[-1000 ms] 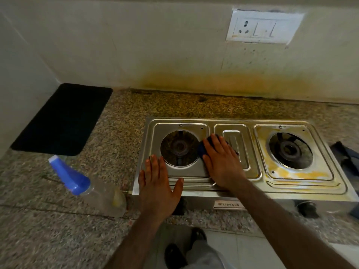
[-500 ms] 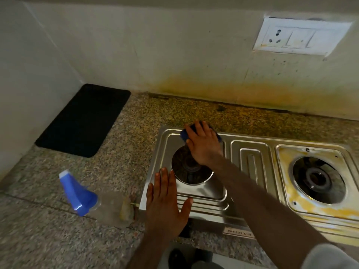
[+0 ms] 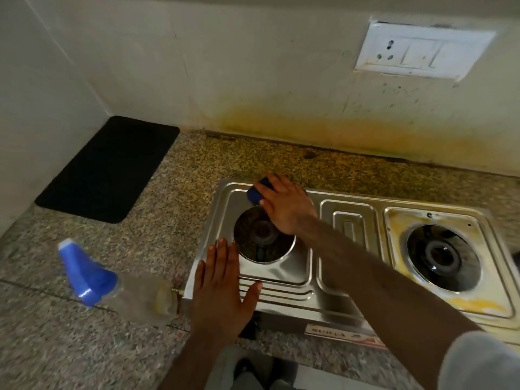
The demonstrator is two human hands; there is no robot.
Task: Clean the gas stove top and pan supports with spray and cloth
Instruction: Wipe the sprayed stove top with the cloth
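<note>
Glossy steel stove top [image 3: 281, 277], speckled stone counter [image 3: 84, 347], matt black mat [image 3: 107, 170]

Person, head view. Both forearms bare up to frame edge; no watch, rings or bands seen on either wrist. Left hand [image 3: 222, 294]: nails short, back of hand visible. Right hand [image 3: 287, 206]: back of hand visible, forearm w/ fine dark hair. Light grey/white sleeve [image 3: 484, 364] at lower-right corner of frame, short, ends above elbow. Lower centre: light grey trousers [image 3: 225, 370], blurred; dark footwear [image 3: 247, 367] below, sandal or shoe — can't tell which.
</note>
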